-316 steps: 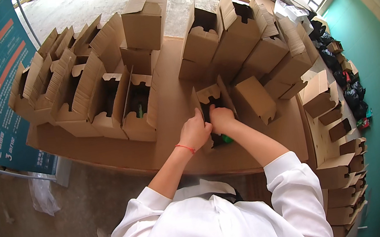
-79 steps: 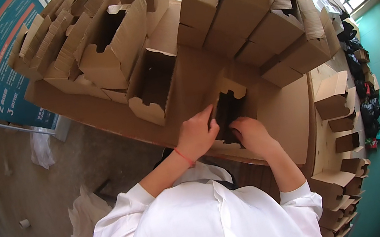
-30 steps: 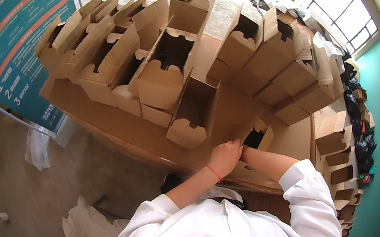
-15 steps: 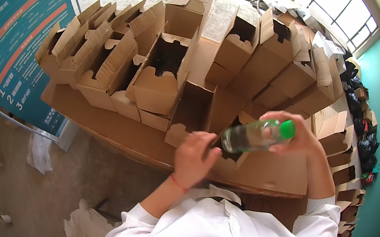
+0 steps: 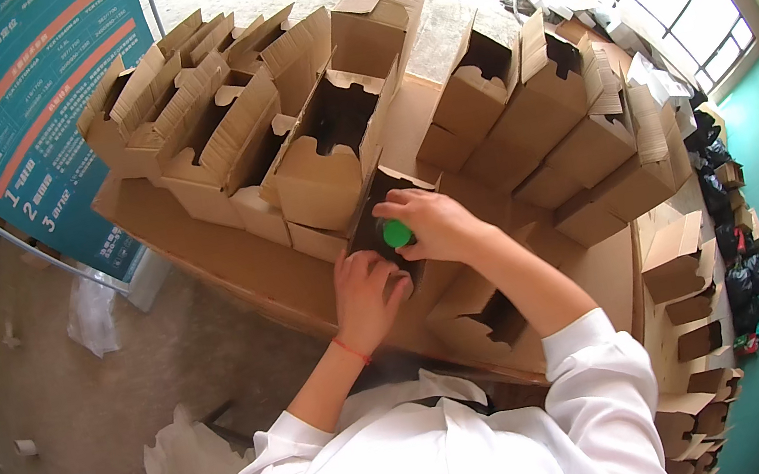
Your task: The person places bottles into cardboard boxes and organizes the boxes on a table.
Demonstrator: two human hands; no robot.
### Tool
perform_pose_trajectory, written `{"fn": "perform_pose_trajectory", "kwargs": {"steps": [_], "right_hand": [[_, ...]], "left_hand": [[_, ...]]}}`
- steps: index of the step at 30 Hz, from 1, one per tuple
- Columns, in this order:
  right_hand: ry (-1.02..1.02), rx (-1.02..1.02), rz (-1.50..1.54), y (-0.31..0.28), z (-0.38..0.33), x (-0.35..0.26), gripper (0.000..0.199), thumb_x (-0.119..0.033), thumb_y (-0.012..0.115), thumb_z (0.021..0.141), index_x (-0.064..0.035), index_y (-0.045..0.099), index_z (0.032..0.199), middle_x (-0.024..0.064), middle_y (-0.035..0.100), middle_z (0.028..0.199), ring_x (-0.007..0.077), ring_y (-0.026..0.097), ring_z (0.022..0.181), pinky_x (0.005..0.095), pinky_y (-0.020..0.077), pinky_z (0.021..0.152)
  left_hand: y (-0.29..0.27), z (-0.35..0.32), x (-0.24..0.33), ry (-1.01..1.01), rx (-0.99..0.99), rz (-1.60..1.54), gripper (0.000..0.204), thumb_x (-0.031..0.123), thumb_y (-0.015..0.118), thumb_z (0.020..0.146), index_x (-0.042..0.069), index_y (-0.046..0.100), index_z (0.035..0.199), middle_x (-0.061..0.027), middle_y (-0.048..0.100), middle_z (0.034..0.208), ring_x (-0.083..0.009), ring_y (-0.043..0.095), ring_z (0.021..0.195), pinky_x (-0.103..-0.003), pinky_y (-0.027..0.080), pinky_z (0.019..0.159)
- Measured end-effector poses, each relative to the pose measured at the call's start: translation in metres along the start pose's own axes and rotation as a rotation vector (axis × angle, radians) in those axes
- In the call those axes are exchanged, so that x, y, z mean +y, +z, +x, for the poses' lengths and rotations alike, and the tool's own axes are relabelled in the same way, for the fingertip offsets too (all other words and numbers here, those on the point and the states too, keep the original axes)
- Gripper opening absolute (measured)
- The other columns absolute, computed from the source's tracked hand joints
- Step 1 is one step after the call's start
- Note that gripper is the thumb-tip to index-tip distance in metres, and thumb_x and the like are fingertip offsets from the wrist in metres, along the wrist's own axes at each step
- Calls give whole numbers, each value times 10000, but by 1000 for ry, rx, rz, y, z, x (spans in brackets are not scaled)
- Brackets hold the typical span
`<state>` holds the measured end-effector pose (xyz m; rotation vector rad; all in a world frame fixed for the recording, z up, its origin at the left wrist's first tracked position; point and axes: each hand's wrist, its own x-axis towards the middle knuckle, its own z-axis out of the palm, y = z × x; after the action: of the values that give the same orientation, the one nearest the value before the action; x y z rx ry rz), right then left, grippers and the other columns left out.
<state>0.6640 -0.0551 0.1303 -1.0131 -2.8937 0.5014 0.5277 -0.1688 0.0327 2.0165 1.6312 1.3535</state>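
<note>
At the near edge of the cardboard-covered tabletop (image 5: 201, 258), the left hand (image 5: 368, 298) presses on an open brown carton (image 5: 378, 227), fingers bent, holding nothing else. The right hand (image 5: 433, 224) has its grip closed around a green-capped bottle (image 5: 396, 234) set in that carton's mouth. Beyond, more than a dozen open cartons crowd the surface. A teal sign (image 5: 22, 107) with orange stripes stands far left above bare floor (image 5: 75, 412).

Your left hand (image 5: 367, 295) reaches forward from a bare forearm with a thin red band at the wrist, fingers curled and pressing down. Your right hand (image 5: 433, 224) lies just beyond it, a little to the right, fingers bent inward in a closed grasp, forearm bare, white sleeve pushed up near the elbow.
</note>
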Motion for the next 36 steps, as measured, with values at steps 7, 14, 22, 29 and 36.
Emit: {"fn": "perform_pose_trajectory", "kwargs": {"steps": [7, 14, 22, 29, 36], "right_hand": [[-76, -121, -350, 45, 20, 9, 374, -140, 686, 720, -128, 637, 1090, 113, 572, 1084, 266, 548, 1053, 368, 537, 792], [-124, -173, -525, 52, 28, 11, 143, -131, 608, 771, -71, 683, 877, 66, 590, 977, 243, 557, 1010, 346, 541, 734], [182, -104, -287, 63, 25, 2, 169, -109, 678, 710, -18, 685, 852, 192, 583, 944, 304, 662, 861, 389, 548, 671], [-138, -369, 165, 72, 38, 25, 368, -122, 698, 707, -69, 647, 1068, 193, 438, 1389, 356, 595, 1049, 384, 527, 794], [144, -537, 255, 56, 36, 6, 253, -102, 671, 730, -8, 640, 962, 187, 611, 1124, 379, 629, 908, 404, 530, 754]], "left_hand": [[-3, -4, -3, 10, 39, -88, 236, 127, 797, 645, 83, 626, 801, -88, 536, 953, -298, 510, 931, -403, 430, 822], [0, -1, -1, 25, 8, -84, 222, 121, 787, 653, 84, 630, 806, -83, 552, 941, -293, 520, 923, -402, 426, 814], [-5, 0, -1, -31, -16, -114, 190, 128, 765, 693, 91, 644, 835, -87, 567, 946, -295, 534, 952, -416, 408, 858], [-9, -1, -4, -44, -5, -76, 203, 70, 764, 667, 85, 625, 814, -78, 571, 970, -297, 525, 959, -398, 422, 836], [-8, -2, -6, -41, -8, -85, 212, 61, 762, 666, 78, 621, 824, -82, 578, 996, -299, 525, 985, -395, 420, 855]]}}
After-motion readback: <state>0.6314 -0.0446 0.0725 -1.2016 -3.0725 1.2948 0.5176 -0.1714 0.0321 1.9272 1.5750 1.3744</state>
